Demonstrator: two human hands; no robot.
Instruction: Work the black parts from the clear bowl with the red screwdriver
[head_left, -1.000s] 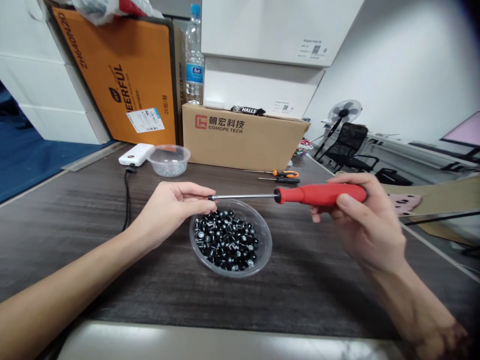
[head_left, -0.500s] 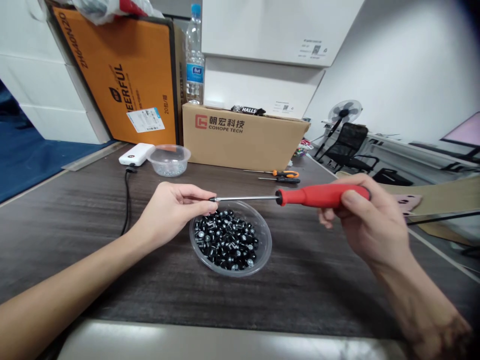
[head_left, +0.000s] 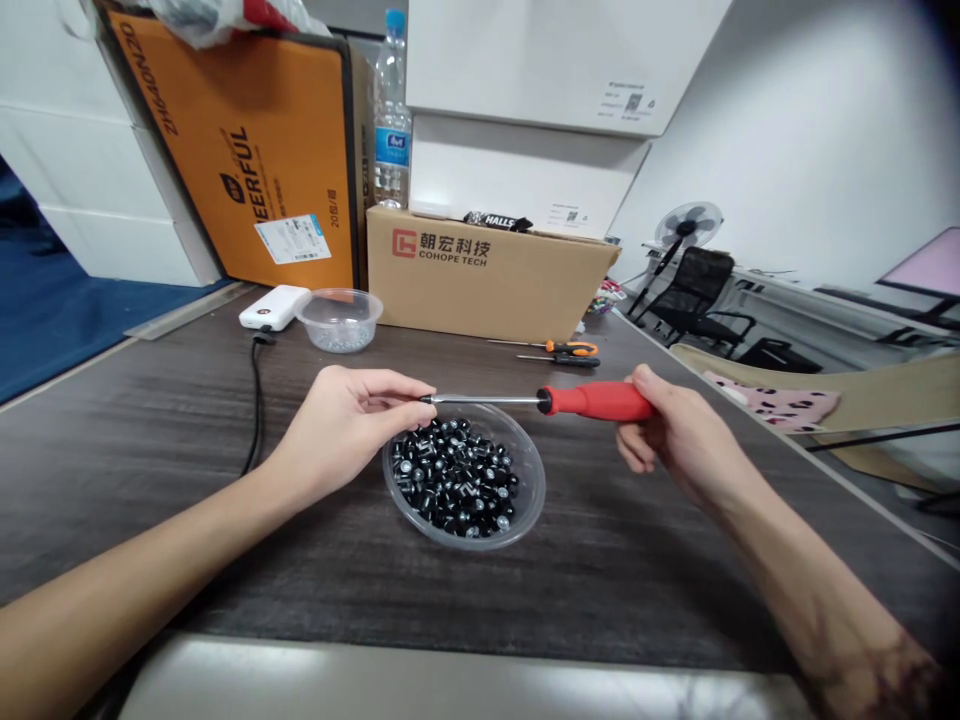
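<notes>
My right hand (head_left: 667, 425) is closed around the rear of a red-handled screwdriver (head_left: 596, 400), which lies level with its metal shaft pointing left. At the tip, my left hand (head_left: 360, 410) pinches a small black part (head_left: 427, 398) between thumb and forefinger, mostly hidden by the fingers. The shaft end meets that part. Just beneath both sits a clear plastic bowl (head_left: 534, 500), holding many small black pieces with silvery metal bits (head_left: 457, 480). The left fingertips are over its back left rim.
Farther back stand a second clear bowl (head_left: 341, 310) with small metal pieces, a white device (head_left: 274, 308) with a black cable (head_left: 257, 400), and two screwdrivers (head_left: 574, 348). A cardboard box (head_left: 487, 285), an orange carton (head_left: 255, 150) and a water bottle (head_left: 391, 110) line the rear.
The screwdriver handle has shifted left and looks smaller. My right hand has turned and moved left, covering the handle's end. My left hand keeps its pinch at the tip.
</notes>
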